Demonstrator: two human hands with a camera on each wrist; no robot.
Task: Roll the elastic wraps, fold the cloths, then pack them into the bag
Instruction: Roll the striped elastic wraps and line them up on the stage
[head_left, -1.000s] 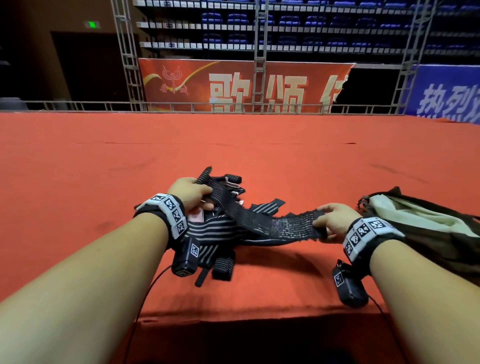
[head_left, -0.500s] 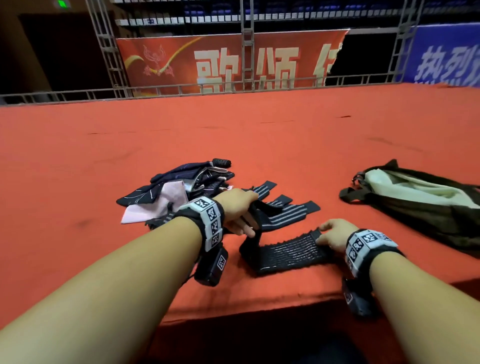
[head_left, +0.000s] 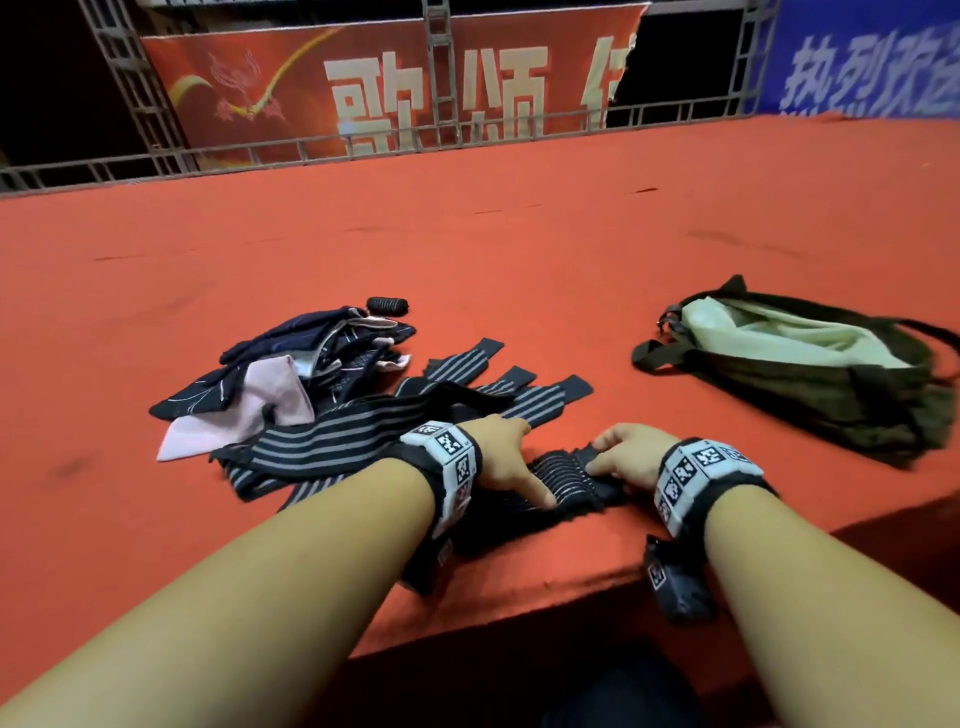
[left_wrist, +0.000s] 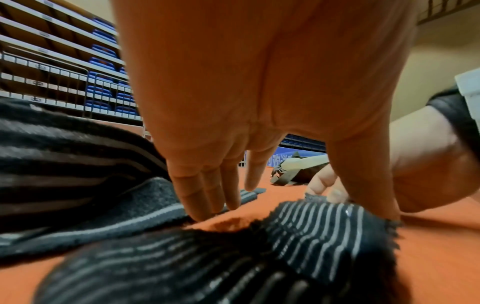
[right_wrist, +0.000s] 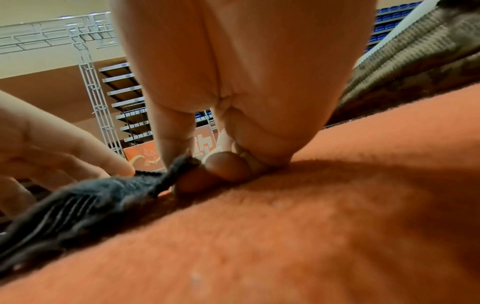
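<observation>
**First wrap barely begun**

The right hand (head_left: 626, 460) pinches the end of a ribbed, fuzzy black elastic wrap (head_left: 563, 475) at the desk's (head_left: 519, 249) near edge; the left hand (head_left: 501, 454), fingers straight, presses it flat. Behind, one wrap (head_left: 387, 305) seems rolled; striped wraps (head_left: 332, 447) and crumpled cloths (head_left: 291, 364) lie loose. The olive bag (head_left: 810, 374) gapes to the right.

Bag (head_left: 810, 387): one, olive. Rolled wrap (head_left: 387, 305): one, behind the cloth pile. Ribbed black wrap (head_left: 563, 475): one, lying flat at the table's near edge. Striped wraps (head_left: 332, 447): several loose, overlapping, exact number unclear. Cloths (head_left: 291, 364): one heap, dark patterned pieces plus a pink one (head_left: 244, 415); count unclear. Hands: two, left (head_left: 496, 452) and right (head_left: 631, 457).
</observation>
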